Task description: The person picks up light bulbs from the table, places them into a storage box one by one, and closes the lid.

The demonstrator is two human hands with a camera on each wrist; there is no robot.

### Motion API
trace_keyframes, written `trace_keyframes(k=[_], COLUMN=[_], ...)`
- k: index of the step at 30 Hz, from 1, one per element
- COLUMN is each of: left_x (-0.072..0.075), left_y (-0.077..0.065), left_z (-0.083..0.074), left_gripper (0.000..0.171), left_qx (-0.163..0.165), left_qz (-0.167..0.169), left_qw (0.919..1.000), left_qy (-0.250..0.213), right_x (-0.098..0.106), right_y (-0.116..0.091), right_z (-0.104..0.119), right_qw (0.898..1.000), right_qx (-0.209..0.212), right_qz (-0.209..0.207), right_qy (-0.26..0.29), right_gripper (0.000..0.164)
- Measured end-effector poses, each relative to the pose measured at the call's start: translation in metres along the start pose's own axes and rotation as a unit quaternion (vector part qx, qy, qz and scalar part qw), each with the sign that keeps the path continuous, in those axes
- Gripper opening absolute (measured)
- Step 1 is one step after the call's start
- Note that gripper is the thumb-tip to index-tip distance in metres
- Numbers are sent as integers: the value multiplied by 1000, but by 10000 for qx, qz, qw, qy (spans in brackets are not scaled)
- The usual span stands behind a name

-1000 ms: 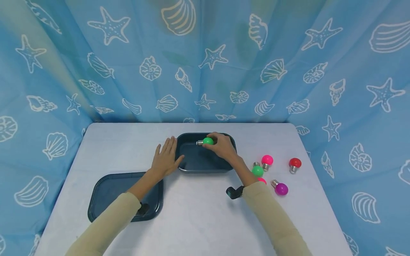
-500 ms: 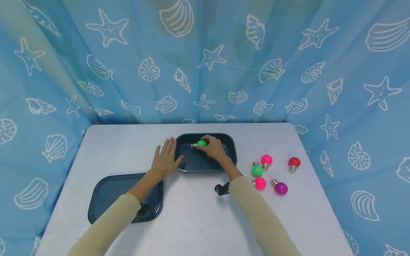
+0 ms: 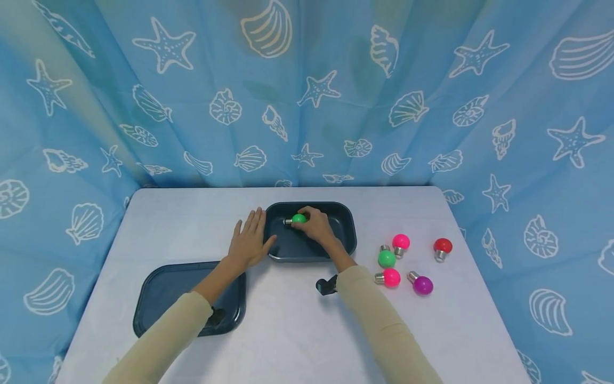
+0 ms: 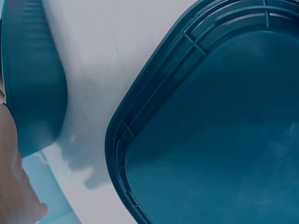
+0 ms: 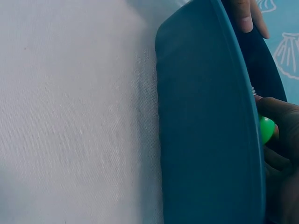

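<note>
In the head view my right hand (image 3: 316,225) pinches a green light bulb (image 3: 299,218) by its round part, inside the dark blue tray (image 3: 288,258) at the back of the table. The bulb's metal base points left. Spread almost straight, my left hand (image 3: 249,241) rests against the left rim of that same tray. The right wrist view shows the green bulb (image 5: 266,129) between thumb and fingers, partly hidden behind the tray wall (image 5: 210,126). Along the left edge of the left wrist view, part of my left hand (image 4: 16,172) touches the tray (image 4: 35,84).
Another dark tray or lid (image 3: 182,282) lies at the front left, under my left forearm. On the right of the table lie a green bulb (image 3: 386,259), two pink bulbs (image 3: 401,241), a red bulb (image 3: 443,246) and a purple bulb (image 3: 422,285). A blue curtain (image 3: 307,122) surrounds the table.
My right hand has carried the green bulb left and lower within the tray. My left hand has stayed at the tray's left rim.
</note>
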State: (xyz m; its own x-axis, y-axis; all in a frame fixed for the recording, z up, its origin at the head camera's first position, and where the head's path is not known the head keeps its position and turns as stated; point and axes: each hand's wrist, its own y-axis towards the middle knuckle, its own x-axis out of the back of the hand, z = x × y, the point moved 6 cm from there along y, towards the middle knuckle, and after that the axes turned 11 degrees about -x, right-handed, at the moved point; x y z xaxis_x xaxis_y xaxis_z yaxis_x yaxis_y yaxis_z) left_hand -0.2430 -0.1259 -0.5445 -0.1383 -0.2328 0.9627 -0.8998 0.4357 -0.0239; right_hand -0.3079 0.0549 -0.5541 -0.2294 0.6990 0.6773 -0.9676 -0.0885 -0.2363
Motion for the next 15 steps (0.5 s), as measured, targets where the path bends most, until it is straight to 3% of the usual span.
trace_keyframes(k=[15], left_x=[-1], left_y=[0], left_z=[2], left_gripper=[77], left_qx=[35], left_qz=[50], left_qw=[10000], left_qy=[60], right_x=[-10], right_y=[2], right_z=[5], right_qw=[9999], right_qx=[68], right_qz=[10], right_qy=[-83], right_gripper=[47])
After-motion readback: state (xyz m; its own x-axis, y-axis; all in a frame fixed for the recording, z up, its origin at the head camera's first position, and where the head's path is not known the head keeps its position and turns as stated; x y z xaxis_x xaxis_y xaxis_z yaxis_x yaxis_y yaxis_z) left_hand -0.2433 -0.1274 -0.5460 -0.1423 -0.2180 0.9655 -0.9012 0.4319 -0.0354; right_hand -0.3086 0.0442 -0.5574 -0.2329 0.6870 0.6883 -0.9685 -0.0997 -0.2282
